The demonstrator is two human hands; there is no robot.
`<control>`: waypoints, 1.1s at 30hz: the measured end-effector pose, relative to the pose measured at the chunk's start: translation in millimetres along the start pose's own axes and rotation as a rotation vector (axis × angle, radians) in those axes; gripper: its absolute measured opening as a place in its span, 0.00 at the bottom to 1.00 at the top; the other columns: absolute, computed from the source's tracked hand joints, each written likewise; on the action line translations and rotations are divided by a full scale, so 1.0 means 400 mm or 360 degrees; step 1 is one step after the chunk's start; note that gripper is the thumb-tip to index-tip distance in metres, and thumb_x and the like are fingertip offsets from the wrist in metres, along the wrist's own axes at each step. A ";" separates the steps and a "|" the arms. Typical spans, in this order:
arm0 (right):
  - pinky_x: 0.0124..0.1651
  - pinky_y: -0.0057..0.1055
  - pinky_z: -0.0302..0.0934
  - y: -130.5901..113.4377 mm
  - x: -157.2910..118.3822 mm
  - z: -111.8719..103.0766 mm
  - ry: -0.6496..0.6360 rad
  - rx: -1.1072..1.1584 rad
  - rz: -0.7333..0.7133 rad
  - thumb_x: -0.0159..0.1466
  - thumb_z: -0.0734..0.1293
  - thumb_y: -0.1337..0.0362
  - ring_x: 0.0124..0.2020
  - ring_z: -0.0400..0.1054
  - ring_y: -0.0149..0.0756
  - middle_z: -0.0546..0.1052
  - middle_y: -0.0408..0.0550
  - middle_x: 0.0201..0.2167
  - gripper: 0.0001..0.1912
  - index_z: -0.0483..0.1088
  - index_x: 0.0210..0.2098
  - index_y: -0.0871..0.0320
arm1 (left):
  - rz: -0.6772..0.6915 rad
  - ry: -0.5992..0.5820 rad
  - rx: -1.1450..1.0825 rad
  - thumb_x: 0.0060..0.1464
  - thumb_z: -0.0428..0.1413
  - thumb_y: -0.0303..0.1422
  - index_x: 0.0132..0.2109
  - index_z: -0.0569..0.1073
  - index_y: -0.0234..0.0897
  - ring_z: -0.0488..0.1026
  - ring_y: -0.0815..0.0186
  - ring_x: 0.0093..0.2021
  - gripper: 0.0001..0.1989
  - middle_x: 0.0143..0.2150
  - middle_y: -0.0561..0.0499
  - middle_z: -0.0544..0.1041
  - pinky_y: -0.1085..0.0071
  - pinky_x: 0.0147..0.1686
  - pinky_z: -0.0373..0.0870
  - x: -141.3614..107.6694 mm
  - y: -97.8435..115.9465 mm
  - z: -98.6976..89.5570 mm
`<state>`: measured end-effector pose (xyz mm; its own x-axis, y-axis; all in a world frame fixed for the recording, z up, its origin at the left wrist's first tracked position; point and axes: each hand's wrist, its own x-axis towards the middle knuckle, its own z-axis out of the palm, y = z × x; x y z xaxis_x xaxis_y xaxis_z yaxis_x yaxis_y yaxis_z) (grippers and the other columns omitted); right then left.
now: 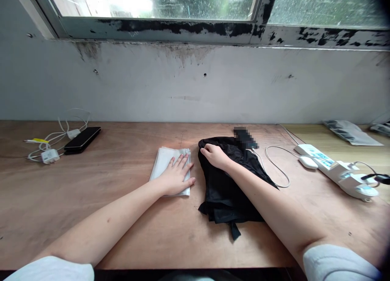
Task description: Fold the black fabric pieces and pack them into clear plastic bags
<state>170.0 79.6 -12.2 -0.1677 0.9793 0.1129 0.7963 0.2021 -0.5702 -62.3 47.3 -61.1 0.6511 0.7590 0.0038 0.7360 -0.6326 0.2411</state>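
Observation:
My left hand [176, 176] lies flat, fingers spread, on a folded white cloth [161, 161] in the middle of the table. Just to its right is a heap of black fabric [225, 195], with a strap or tie hanging toward the table's front edge; whether it is a garment or a bag I cannot tell. My right hand [215, 155] is closed on the upper left edge of this black fabric, fingers curled under and partly hidden. A blurred-out dark object [245, 138] lies at the fabric's far edge.
At the left, a black phone-like case [83, 140] lies beside a white charger [50, 155] with coiled cable. A white power strip [332, 167] with plugs and cables stretches along the right. Grey plastic packets [350, 132] lie at the back right, before the wall [146, 86].

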 end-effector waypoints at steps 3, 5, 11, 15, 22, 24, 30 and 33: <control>0.30 0.27 0.58 -0.041 -0.003 -0.014 0.0000 0.0296 0.0038 0.69 0.60 0.56 0.28 0.69 0.33 0.75 0.44 0.28 0.15 0.65 0.28 0.56 | -0.0002 0.0085 -0.0125 0.68 0.39 0.54 0.71 0.59 0.38 0.40 0.49 0.76 0.34 0.77 0.38 0.45 0.41 0.70 0.35 -0.004 -0.003 -0.007; 0.24 0.27 0.57 -0.078 -0.005 -0.013 -0.0060 0.0531 0.0123 0.70 0.60 0.54 0.22 0.66 0.31 0.72 0.42 0.24 0.15 0.64 0.30 0.55 | -0.0006 0.0198 -0.0320 0.69 0.36 0.53 0.68 0.64 0.36 0.46 0.50 0.75 0.33 0.75 0.38 0.53 0.44 0.70 0.40 -0.008 -0.005 -0.019; 0.28 0.28 0.67 -0.159 0.012 0.011 -0.0393 0.0999 0.0028 0.71 0.59 0.55 0.27 0.73 0.34 0.76 0.45 0.29 0.11 0.65 0.40 0.56 | -0.0013 0.0680 -0.1199 0.69 0.34 0.55 0.57 0.71 0.35 0.74 0.55 0.53 0.33 0.52 0.42 0.76 0.59 0.54 0.70 -0.008 0.007 -0.047; 0.44 0.34 0.68 -0.123 0.031 -0.055 -0.0246 0.0142 -0.0226 0.68 0.64 0.57 0.42 0.75 0.42 0.79 0.53 0.44 0.12 0.71 0.47 0.57 | -0.0515 0.0619 -0.1527 0.63 0.55 0.44 0.68 0.55 0.36 0.73 0.66 0.31 0.33 0.37 0.52 0.74 0.70 0.32 0.72 0.009 0.022 -0.042; 0.44 0.41 0.70 0.062 0.021 -0.228 -0.0563 -0.0642 0.0332 0.60 0.73 0.53 0.45 0.75 0.49 0.74 0.61 0.56 0.43 0.55 0.70 0.52 | -0.0619 0.0424 -0.1319 0.61 0.55 0.39 0.71 0.49 0.43 0.75 0.67 0.31 0.36 0.44 0.49 0.74 0.69 0.32 0.74 0.004 0.036 -0.052; 0.36 0.36 0.71 0.101 0.023 -0.232 -0.0827 -0.0339 0.0417 0.58 0.75 0.56 0.36 0.77 0.42 0.77 0.57 0.52 0.52 0.45 0.74 0.47 | -0.0492 0.0351 -0.1237 0.61 0.56 0.42 0.71 0.51 0.41 0.78 0.58 0.44 0.37 0.50 0.43 0.76 0.63 0.42 0.75 -0.009 0.054 -0.058; 0.32 0.35 0.72 0.132 0.043 -0.188 -0.0752 -0.0101 0.0404 0.53 0.75 0.70 0.26 0.75 0.36 0.74 0.60 0.57 0.51 0.52 0.72 0.49 | -0.0183 -0.0005 -0.1237 0.58 0.57 0.35 0.75 0.39 0.47 0.79 0.61 0.40 0.46 0.47 0.50 0.79 0.67 0.38 0.75 -0.052 0.111 -0.108; 0.34 0.35 0.72 0.124 0.046 -0.193 -0.0703 -0.0148 0.0398 0.52 0.75 0.71 0.27 0.76 0.37 0.74 0.60 0.58 0.49 0.57 0.70 0.53 | -0.0194 -0.0149 -0.1113 0.57 0.53 0.31 0.72 0.52 0.46 0.78 0.64 0.32 0.38 0.41 0.52 0.80 0.70 0.31 0.72 -0.060 0.103 -0.151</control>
<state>251.3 107.9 24.5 -0.1789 0.9060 -0.3836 0.8885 -0.0188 -0.4586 -58.8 12.5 7.3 0.6080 0.7818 -0.1385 0.5337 -0.2733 0.8003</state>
